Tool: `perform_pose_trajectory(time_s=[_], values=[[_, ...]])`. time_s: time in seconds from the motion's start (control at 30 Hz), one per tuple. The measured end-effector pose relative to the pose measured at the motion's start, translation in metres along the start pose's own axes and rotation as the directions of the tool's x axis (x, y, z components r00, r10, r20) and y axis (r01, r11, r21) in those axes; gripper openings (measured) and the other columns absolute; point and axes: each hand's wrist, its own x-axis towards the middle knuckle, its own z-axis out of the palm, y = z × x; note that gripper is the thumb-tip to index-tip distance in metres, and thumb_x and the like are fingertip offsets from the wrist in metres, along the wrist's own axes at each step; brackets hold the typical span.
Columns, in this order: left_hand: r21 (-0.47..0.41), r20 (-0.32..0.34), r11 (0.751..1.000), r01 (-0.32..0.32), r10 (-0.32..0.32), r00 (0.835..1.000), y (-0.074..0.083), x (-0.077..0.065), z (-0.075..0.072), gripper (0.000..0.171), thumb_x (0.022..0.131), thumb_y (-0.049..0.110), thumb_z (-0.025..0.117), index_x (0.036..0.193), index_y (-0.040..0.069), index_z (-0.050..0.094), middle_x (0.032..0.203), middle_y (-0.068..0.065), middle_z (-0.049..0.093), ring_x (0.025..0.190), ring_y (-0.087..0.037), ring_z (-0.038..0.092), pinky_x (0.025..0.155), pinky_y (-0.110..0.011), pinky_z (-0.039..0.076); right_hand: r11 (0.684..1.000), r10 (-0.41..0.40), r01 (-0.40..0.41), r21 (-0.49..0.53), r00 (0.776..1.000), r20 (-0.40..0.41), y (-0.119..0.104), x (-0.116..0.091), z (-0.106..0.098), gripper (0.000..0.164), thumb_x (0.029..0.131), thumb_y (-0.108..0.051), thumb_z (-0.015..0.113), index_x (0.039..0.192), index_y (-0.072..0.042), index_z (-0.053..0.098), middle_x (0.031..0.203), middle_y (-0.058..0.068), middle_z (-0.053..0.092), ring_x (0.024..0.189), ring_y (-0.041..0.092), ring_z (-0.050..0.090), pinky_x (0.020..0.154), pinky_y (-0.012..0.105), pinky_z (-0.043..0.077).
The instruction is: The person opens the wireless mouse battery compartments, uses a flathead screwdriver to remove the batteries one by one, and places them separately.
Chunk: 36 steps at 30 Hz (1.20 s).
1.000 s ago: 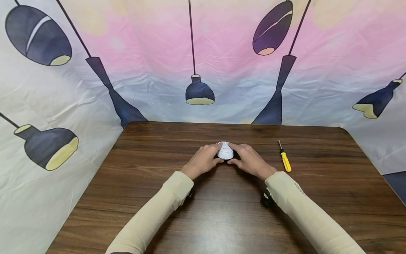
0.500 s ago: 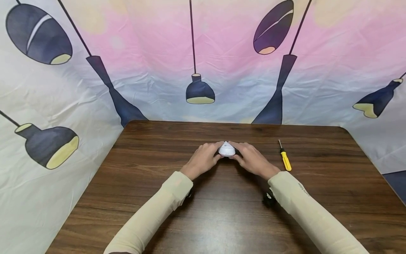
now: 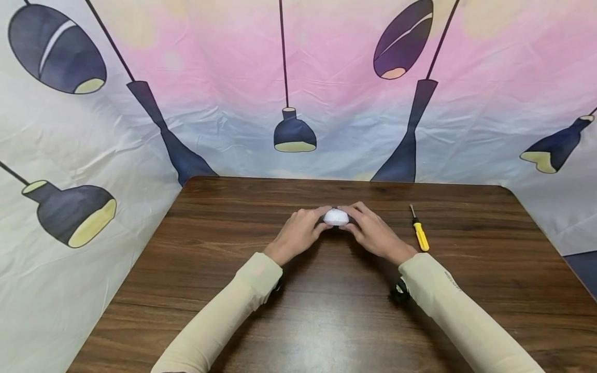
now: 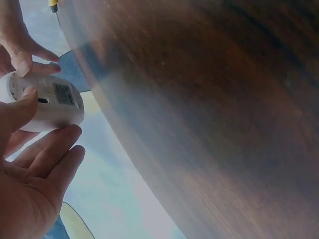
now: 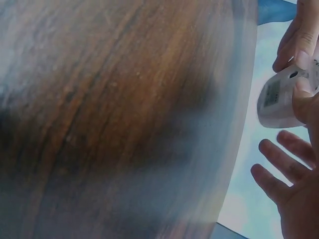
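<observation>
Head view | white gadget (image 3: 336,218) at twelve o'clock, over the worktop (image 3: 317,311) | left hand (image 3: 298,229) and right hand (image 3: 375,230) — fingers narrow, pinching it | just tipped, printed top gone from view — seemingly being turned over | screwdriver (image 3: 421,235) at its three o'clock

1. White, rounded, plastic-looking device (image 3: 336,217): smooth, softly shiny shell.
2. Dark brown rectangular table (image 3: 322,331): wood-grain top, smooth and glossy where light falls.
3. Slim yellow-and-black screwdriver (image 3: 418,228): plastic-looking handle (image 3: 422,239), metal shaft (image 3: 412,211).
4. Long pale-cream sleeves (image 3: 224,316): matt cloth.
5. Pastel backdrop (image 3: 224,77) with printed dark lamps: creased cloth.
</observation>
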Motion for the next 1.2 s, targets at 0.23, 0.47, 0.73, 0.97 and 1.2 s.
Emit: perform_pose_trajectory(time_s=[0.23, 0.47, 0.73, 0.97, 1.2], values=[[-0.071, -0.019, 0.997, -0.006, 0.005, 1.0, 0.003, -0.0009, -0.0021, 0.031, 0.103, 0.021, 0.061, 0.132, 0.011, 0.063, 0.116, -0.006, 0.072, 0.076, -0.01, 0.062, 0.063, -0.026, 0.053, 0.994, -0.037, 0.039, 0.098, 0.999, -0.023, -0.0002, 0.0015, -0.0012, 0.035, 0.102, -0.008, 0.061, 0.136, -0.003, 0.057, 0.123, 0.014, 0.062, 0.106, 0.026, 0.062, 0.085, 0.044, 0.059], [-0.151, 0.008, 0.988, 0.026, -0.025, 1.0, 0.0029, 0.0013, -0.001, 0.035, 0.104, 0.021, 0.06, 0.135, 0.006, 0.061, 0.114, -0.008, 0.071, 0.082, -0.011, 0.062, 0.066, -0.027, 0.053, 0.99, -0.023, 0.026, 0.138, 0.999, -0.022, -0.0017, 0.0011, -0.0018, 0.037, 0.103, -0.005, 0.058, 0.139, 0.002, 0.054, 0.125, 0.019, 0.062, 0.106, 0.028, 0.063, 0.083, 0.044, 0.06], [-0.281, 0.075, 0.955, 0.095, -0.077, 0.994, 0.0033, 0.0028, 0.0005, 0.037, 0.106, 0.024, 0.057, 0.136, 0.003, 0.059, 0.103, -0.007, 0.07, 0.079, -0.016, 0.065, 0.063, -0.027, 0.054, 0.975, 0.006, -0.004, 0.22, 1.0, -0.008, -0.0027, 0.0017, 0.001, 0.035, 0.106, -0.014, 0.055, 0.139, -0.004, 0.055, 0.124, 0.012, 0.063, 0.106, 0.02, 0.064, 0.083, 0.038, 0.06], [-0.299, 0.101, 0.942, 0.155, -0.13, 0.986, 0.0048, 0.004, 0.0024, 0.041, 0.106, 0.025, 0.057, 0.141, 0.003, 0.056, 0.119, -0.01, 0.07, 0.104, -0.019, 0.067, 0.082, -0.033, 0.061, 0.973, 0.02, -0.018, 0.228, 1.0, -0.009, -0.0039, 0.0017, 0.0026, 0.036, 0.106, -0.016, 0.054, 0.14, -0.003, 0.055, 0.122, 0.013, 0.066, 0.107, 0.021, 0.065, 0.085, 0.041, 0.06], [-0.329, 0.095, 0.927, 0.179, -0.156, 0.983, 0.0049, 0.0063, 0.0065, 0.041, 0.106, 0.024, 0.057, 0.141, 0.002, 0.055, 0.126, -0.012, 0.067, 0.113, -0.023, 0.066, 0.095, -0.037, 0.059, 0.973, 0.066, -0.065, 0.223, 0.998, 0.002, -0.0032, 0.0006, 0.0041, 0.039, 0.106, -0.017, 0.054, 0.142, -0.002, 0.053, 0.121, 0.014, 0.067, 0.105, 0.022, 0.066, 0.085, 0.041, 0.06]])
